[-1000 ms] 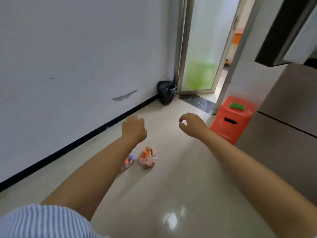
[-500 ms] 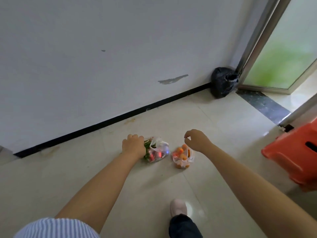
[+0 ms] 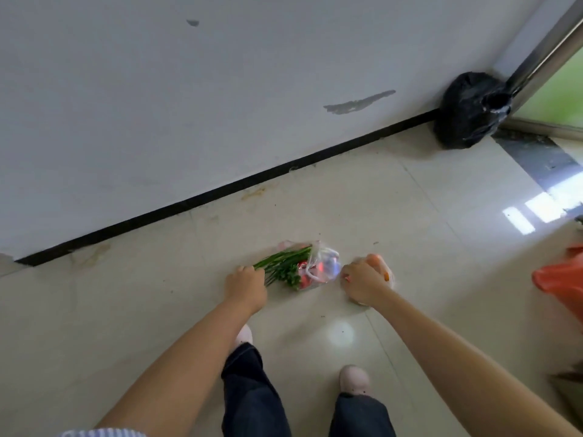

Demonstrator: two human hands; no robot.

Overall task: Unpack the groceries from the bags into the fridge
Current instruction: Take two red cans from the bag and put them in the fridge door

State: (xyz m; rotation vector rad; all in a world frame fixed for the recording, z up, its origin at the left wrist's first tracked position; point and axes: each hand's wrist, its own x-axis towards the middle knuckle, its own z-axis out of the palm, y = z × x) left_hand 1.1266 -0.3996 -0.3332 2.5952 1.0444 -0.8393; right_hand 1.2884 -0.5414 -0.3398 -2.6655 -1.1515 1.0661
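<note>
Two clear plastic grocery bags on tiled floor. Step: pickup. Left hand clenched beside greens; right hand grasping orange-produce bag. Next: lift both.

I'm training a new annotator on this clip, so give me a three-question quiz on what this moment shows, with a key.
1. True or false: the clear bag with green stalks lies on the floor.
2. Multiple choice: the black bag sits (A) between the person's feet, (B) in the corner where wall and door frame meet, (C) under the left hand.
3. Fill in: the right hand reaches down over the bag holding ____-coloured produce.

Key: 1 true; 2 B; 3 orange.
</note>
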